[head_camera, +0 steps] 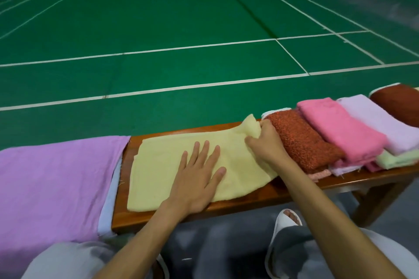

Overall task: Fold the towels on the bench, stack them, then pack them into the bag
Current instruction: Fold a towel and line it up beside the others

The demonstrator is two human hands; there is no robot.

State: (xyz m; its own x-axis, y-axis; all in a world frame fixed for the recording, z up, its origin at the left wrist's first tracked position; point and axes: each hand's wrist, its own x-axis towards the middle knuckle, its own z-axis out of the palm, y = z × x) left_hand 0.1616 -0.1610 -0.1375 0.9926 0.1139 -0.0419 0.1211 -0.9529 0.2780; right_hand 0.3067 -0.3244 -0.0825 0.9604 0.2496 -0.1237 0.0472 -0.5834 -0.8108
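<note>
Head view. A: Where is yellow towel (163, 165) now?
B: Under left hand (199, 172), fingers straight and spread, pressing it flat on bench (272, 197). Right hand (267, 142) pinches the far corner, lifted a bit.
A: How will it handle?
B: Prob. soft, light, floppy. Best take corners w/ a palm on the middle.
A: Around?
B: Touching right knuckles, orange towel (301, 140), then pink towel (340, 129). Well left of left fingers, purple cloth (52, 183). Wood looks smooth; green court floor (158, 18) beyond.

A white slipper (286, 219) sits near the white-lined green court floor (158, 18)
</note>
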